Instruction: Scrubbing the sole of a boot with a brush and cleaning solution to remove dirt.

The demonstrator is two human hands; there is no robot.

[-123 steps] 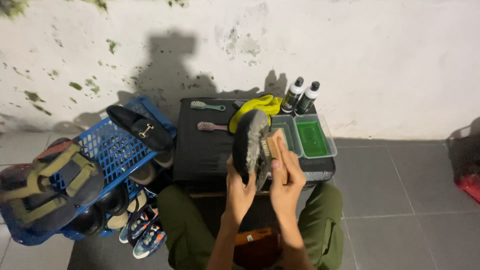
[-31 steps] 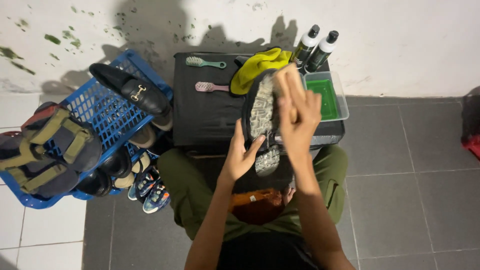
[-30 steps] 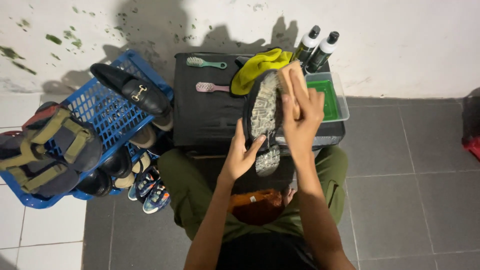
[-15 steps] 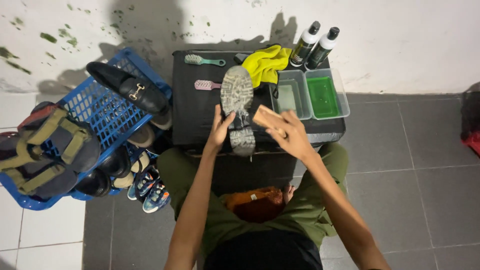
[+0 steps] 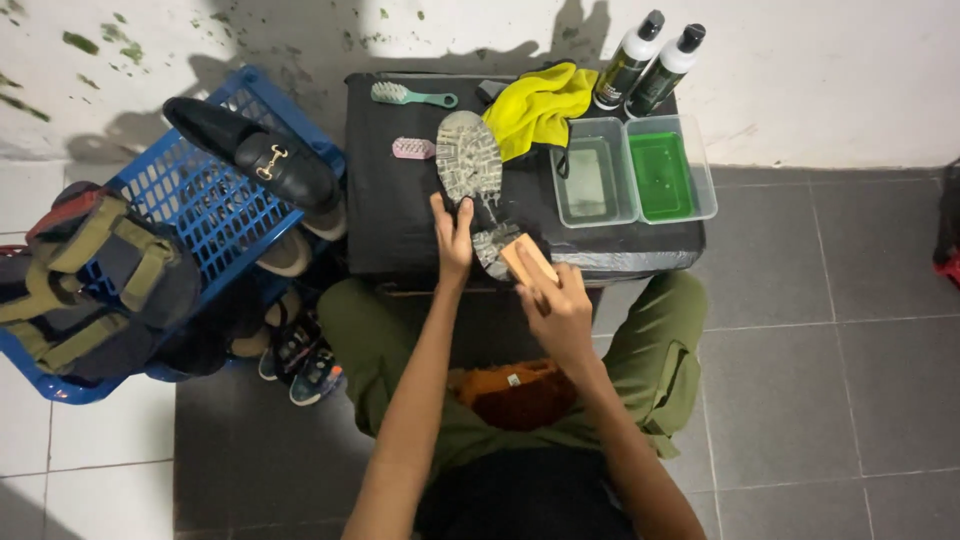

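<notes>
While the right hand covers the brush, its bristles stay hidden.

Hard light is falling from behind the person, throwing sharp dark shadows onto the white wall above the bottles. The centre is showing evenly bright and in focus; the floor is dimming toward the lower corners. The wide lens is bending the tile lines slightly.
</notes>
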